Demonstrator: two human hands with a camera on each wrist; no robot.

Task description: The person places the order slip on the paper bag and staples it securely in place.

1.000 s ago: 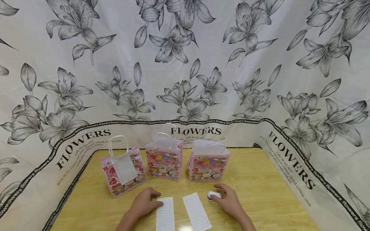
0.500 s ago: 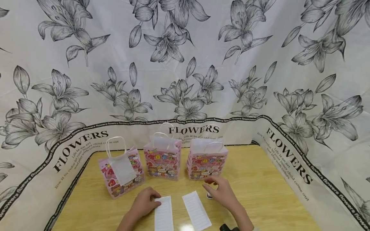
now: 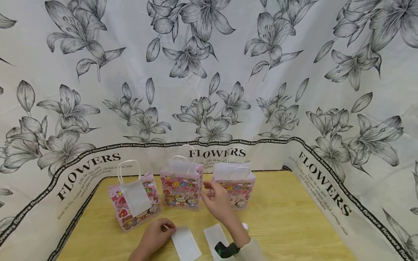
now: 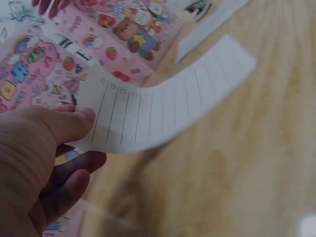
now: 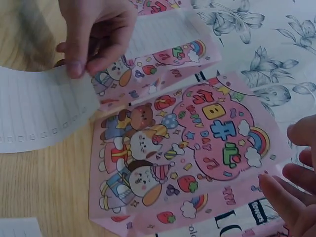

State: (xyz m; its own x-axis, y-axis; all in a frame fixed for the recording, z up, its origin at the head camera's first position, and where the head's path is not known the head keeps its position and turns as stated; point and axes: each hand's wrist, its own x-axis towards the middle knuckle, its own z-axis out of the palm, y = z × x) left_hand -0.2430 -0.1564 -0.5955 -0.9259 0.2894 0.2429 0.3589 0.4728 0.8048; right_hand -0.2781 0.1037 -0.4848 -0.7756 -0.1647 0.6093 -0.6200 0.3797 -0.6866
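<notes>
One slip (image 4: 155, 113) (lined) — left grip (image 3: 152, 236) pinches | right grip (image 3: 217, 201) — beside middle bag (image 3: 181, 191)

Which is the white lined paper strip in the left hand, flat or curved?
Curved: in the left wrist view, the paper strip bows beyond the left hand.

My right forearm (image 3: 239, 232) and black wrist device (image 3: 225, 250) hide part of the loose sheet (image 3: 214, 233) beneath them and of the small white object (image 3: 246, 227) beside — too little shows to name it. Behind my right hand (image 3: 217, 199) a pink bag (image 3: 243, 194) is partly covered, and the strip (image 4: 158, 108) in my left hand (image 3: 155, 235) blurs towards its far end.
</notes>
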